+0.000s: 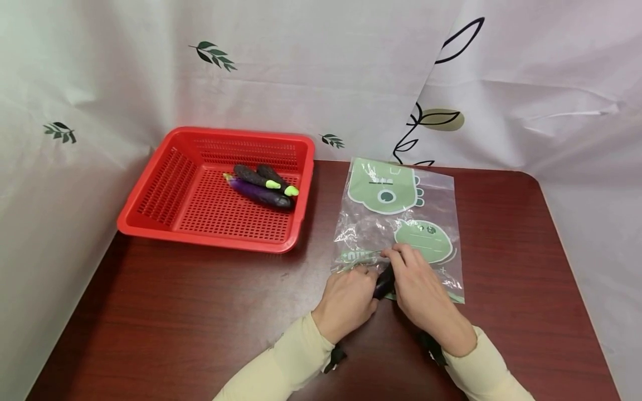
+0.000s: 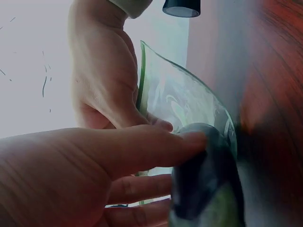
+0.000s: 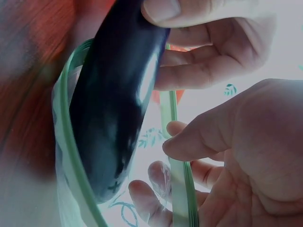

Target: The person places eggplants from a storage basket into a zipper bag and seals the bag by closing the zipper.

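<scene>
My left hand (image 1: 348, 301) grips a dark purple eggplant (image 3: 116, 94), its thumb lying along the skin. The eggplant's far end is inside the mouth of a clear zip bag (image 1: 436, 192) with green cartoon prints, which lies on the table. My right hand (image 1: 421, 292) pinches one green-edged lip of the bag between thumb and fingers, and the mouth gapes around the eggplant in the right wrist view. In the head view both hands hide most of the eggplant.
A red plastic basket (image 1: 200, 240) stands at the back left of the brown table (image 1: 210, 312). It holds another purple eggplant (image 1: 263, 195) and two dark, rough-skinned vegetables (image 1: 251, 176) with bright green ends. A pale curtain (image 1: 301, 72) with leaf prints hangs behind.
</scene>
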`<state>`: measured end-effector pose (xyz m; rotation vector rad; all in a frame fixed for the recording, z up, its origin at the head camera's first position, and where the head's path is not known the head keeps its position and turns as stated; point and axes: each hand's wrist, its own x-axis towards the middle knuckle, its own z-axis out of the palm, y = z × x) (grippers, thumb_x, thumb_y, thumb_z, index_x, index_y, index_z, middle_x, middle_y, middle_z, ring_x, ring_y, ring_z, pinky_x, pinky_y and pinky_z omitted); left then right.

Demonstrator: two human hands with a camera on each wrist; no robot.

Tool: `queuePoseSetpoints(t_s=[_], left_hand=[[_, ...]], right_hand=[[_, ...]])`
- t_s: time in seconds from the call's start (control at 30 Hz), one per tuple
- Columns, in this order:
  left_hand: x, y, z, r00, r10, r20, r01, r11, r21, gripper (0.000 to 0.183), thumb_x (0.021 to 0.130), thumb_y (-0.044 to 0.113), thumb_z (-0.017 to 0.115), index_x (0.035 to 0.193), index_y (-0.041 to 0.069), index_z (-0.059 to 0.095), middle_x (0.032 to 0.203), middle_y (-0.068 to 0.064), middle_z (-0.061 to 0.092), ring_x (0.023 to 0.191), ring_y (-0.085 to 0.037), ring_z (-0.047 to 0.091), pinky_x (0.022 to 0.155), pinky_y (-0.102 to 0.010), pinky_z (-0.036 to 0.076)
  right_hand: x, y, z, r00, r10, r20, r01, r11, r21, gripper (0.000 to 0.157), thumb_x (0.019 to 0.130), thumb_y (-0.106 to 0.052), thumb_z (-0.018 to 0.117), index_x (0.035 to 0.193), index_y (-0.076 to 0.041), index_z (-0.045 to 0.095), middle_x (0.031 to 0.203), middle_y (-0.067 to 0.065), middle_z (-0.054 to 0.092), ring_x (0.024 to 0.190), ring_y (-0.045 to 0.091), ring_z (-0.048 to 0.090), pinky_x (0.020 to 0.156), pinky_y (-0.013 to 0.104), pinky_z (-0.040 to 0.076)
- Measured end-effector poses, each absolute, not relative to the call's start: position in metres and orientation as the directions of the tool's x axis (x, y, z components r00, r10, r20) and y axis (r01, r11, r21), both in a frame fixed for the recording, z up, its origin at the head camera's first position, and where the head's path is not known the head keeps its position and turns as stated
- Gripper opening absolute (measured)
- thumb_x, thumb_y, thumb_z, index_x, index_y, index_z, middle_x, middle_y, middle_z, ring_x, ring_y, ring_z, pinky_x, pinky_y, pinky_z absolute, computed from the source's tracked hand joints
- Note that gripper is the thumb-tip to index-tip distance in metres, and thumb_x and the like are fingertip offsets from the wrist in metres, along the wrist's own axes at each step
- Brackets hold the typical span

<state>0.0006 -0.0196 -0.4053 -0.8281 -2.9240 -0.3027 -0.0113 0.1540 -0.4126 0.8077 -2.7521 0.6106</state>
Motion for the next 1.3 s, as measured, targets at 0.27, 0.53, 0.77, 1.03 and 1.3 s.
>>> queuePoseSetpoints(t_s=[0.27,0.53,0.77,1.03,1.3], left_hand=[[-0.001,-0.015,-0.402,-0.842,0.509,0.178,0.534,0.833,0.145,0.021,0.074,0.029,0.081,0.085,0.014,0.071,0.08,0.002,0.068,0.066,-0.019,0.068,0.051,-0.034,0.05],[-0.003,-0.01,-0.4,-0.828,0.505,0.242,0.545,0.826,0.141,0.016,0.073,0.026,0.079,0.075,0.014,0.068,0.071,0.002,0.064,0.059,-0.018,0.065,0.045,-0.032,0.046],[-0.004,-0.005,-0.402,-0.829,0.477,0.292,0.532,0.833,0.15,0.02,0.075,0.03,0.081,0.078,0.014,0.07,0.07,0.002,0.065,0.061,-0.018,0.066,0.049,-0.032,0.048],[-0.007,-0.002,-0.403,-0.827,0.46,0.324,0.533,0.824,0.191,0.021,0.079,0.031,0.081,0.088,0.014,0.074,0.077,0.003,0.068,0.066,-0.017,0.067,0.05,-0.032,0.049],[-0.011,0.004,-0.409,-0.829,0.447,0.336,0.52,0.837,0.169,0.022,0.078,0.03,0.083,0.088,0.014,0.073,0.076,0.003,0.067,0.067,-0.016,0.068,0.056,-0.031,0.052]], right_hand=[[-0.011,0.154,-0.41,-0.822,-0.471,0.321,-0.564,0.755,-0.335,0.034,0.089,0.01,0.041,0.117,0.003,0.059,0.112,0.018,0.054,0.094,0.036,0.055,0.086,0.047,0.048],[-0.011,0.155,-0.409,-0.82,-0.468,0.329,-0.565,0.753,-0.337,0.034,0.089,0.01,0.041,0.116,0.003,0.059,0.112,0.018,0.054,0.094,0.036,0.055,0.085,0.047,0.048],[-0.011,0.155,-0.409,-0.821,-0.462,0.337,-0.563,0.752,-0.342,0.036,0.087,0.012,0.04,0.117,0.003,0.059,0.113,0.018,0.054,0.095,0.036,0.055,0.086,0.047,0.048],[-0.011,0.156,-0.408,-0.827,-0.453,0.334,-0.556,0.751,-0.356,0.042,0.083,0.014,0.041,0.118,0.002,0.06,0.114,0.017,0.054,0.096,0.036,0.055,0.086,0.046,0.047],[-0.011,0.156,-0.406,-0.834,-0.446,0.326,-0.546,0.755,-0.363,0.041,0.084,0.012,0.041,0.12,0.002,0.059,0.115,0.017,0.053,0.095,0.035,0.053,0.084,0.046,0.047]])
